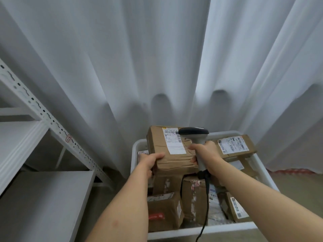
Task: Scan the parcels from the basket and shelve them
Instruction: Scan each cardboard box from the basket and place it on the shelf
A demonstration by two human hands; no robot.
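Left hand point(150, 160) gripped a box point(172, 151) over the basket point(225, 227); right hand point(203, 151) held the scanner point(194, 132). More boxes point(164, 211) filled the basket.

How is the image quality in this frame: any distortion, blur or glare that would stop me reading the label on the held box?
Head view: wide-angle bending splays the curtain folds and tilts the shelf upright; light is soft and even, without glare; the label on the held box shows but its text is too blurred to read.

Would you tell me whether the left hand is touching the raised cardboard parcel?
Touching: the head view shows the left hand gripping the near-left edge of the parcel.
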